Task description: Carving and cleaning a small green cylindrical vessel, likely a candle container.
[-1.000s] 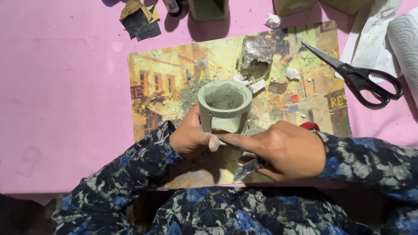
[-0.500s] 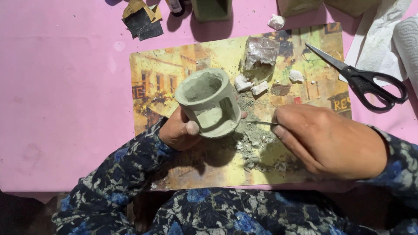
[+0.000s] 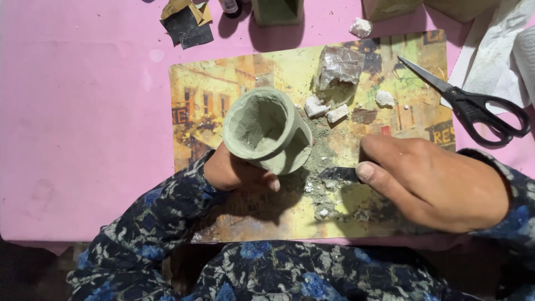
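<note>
Two closed grips: grey cup [image 3: 267, 129], blade [image 3: 337, 174]

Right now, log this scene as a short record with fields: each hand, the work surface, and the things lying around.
left hand: holds a grey-green clay cup, tilted, opening toward the camera
right hand: pinches a small dark blade-like tool, tip near the cup's base
surface: printed placemat on a pink table
debris: grey crumbs under the cup, white lumps beyond it
nearby: black scissors, sandpaper scraps, white paper towel
</note>
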